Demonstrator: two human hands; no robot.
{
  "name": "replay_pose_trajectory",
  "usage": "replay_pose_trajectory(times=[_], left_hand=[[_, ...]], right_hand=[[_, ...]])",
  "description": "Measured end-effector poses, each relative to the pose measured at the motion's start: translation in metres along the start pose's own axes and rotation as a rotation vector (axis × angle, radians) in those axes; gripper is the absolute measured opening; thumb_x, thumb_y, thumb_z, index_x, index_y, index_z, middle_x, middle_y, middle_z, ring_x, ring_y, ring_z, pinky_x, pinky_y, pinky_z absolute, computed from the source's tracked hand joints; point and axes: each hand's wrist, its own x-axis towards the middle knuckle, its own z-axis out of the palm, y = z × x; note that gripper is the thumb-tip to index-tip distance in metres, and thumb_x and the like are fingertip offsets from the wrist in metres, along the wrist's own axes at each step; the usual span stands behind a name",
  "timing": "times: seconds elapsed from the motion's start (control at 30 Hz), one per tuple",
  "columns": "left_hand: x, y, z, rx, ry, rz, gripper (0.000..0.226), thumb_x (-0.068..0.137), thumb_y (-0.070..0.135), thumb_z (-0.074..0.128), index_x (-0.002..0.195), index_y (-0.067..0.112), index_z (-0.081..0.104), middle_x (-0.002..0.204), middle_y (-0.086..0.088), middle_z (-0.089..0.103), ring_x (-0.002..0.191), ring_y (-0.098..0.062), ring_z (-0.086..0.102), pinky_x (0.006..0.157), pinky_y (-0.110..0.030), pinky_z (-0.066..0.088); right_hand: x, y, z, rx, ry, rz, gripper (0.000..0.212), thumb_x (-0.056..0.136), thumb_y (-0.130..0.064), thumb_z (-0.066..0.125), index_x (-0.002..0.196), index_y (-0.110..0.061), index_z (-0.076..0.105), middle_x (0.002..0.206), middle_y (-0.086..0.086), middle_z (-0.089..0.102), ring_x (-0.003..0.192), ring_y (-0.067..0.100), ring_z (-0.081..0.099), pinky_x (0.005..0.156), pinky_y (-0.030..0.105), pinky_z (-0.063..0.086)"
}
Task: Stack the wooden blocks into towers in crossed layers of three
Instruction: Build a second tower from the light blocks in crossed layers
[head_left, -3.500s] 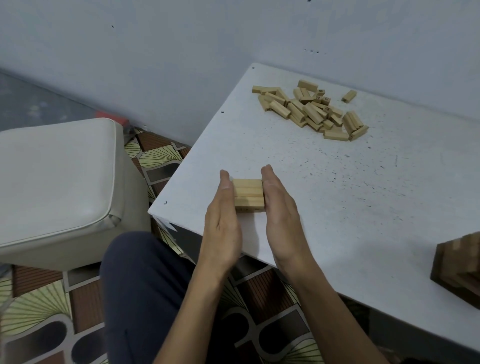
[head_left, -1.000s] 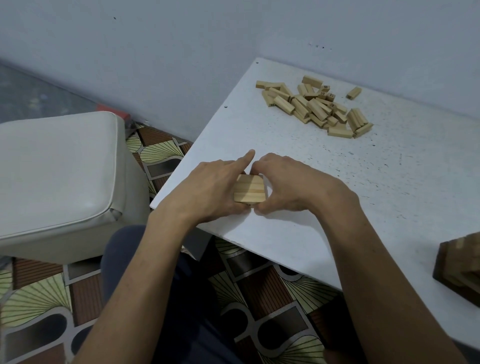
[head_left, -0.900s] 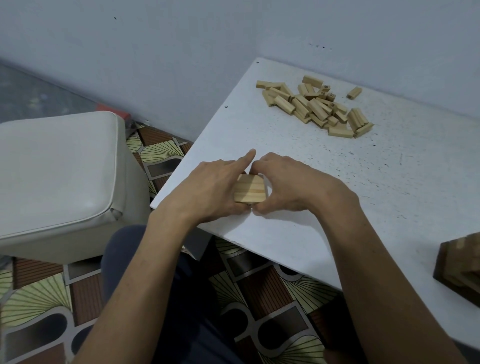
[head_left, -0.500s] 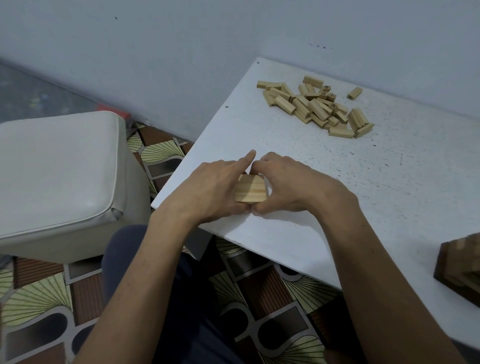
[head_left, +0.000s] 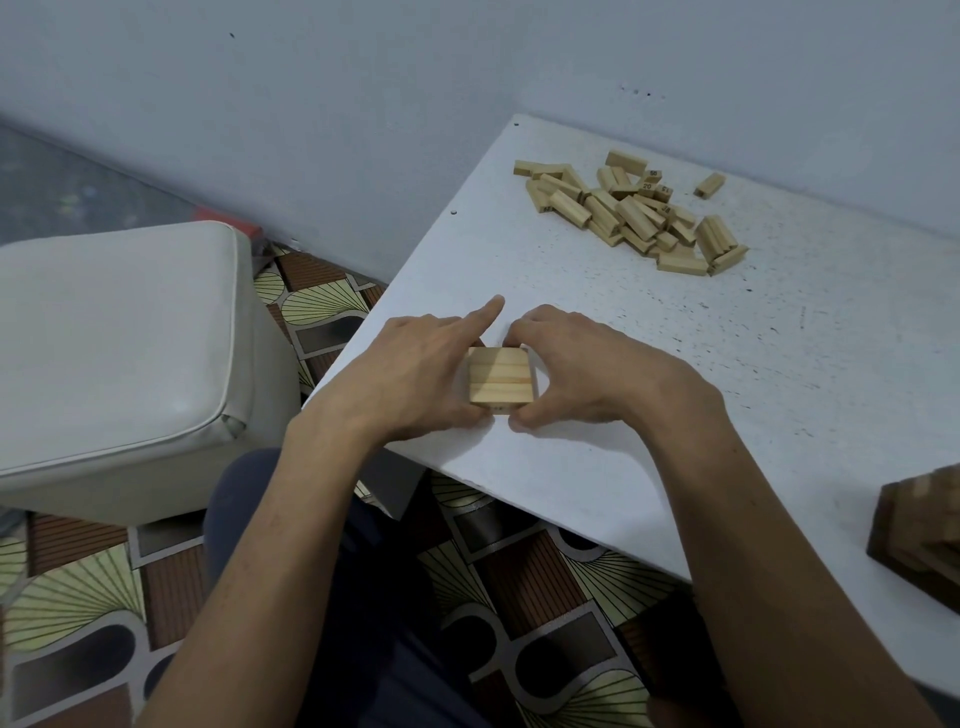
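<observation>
At the far left we see a padded stool (head_left: 119, 353) with a smooth, pale, leather-like cover and rounded corners. It stands on a floor (head_left: 78, 597) of brown and cream patterned tiles.

Next comes our left hand (head_left: 410, 374), laid against the left side of the stack (head_left: 500, 382). The forefinger is straight and points away past the far corner, and the thumb lies by the near corner. We judge that it presses rather than clasps; the other fingers are hidden.

The stack sits close to the near-left edge of the white, speckled surface (head_left: 779, 389), between the two hands. Its top shows three pale wood blocks side by side, flat and square-edged, with fine grain. A lower layer just peeps out at the near edge, and we cannot tell how many layers lie beneath.

Our right hand (head_left: 587, 374) grasps the right side, fingers curled round the far corner and thumb at the near one.

Such blocks, we judge, are light, stiff and smooth enough to slide on each other. Nothing here is fragile except the alignment. We would take hold on opposite side faces, low and even, squeezing gently inward rather than lifting.

Farther right, toward the far edge, lie the loose blocks (head_left: 631, 213), a jumbled heap of the same wood, some printed with numbers. Each is best taken by its long sides. At the right edge a tower (head_left: 924, 525) stands in shadow, cropped.
</observation>
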Motion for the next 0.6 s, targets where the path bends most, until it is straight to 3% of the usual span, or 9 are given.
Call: replay_pose_trajectory(times=[0.6], left_hand=[[-0.0011,-0.0018,0.0025,0.014,0.001,0.0,0.101,0.081,0.046,0.073,0.158,0.029,0.009,0.136,0.005,0.056,0.119,-0.02,0.052,0.097,-0.036,0.04]], right_hand=[[0.0028,0.0041,0.0042,0.024,0.006,-0.01,0.056,0.074,-0.041,0.077,0.12,-0.028,0.05,0.127,-0.003,0.045,0.109,0.02,0.048,0.088,0.044,0.05]])
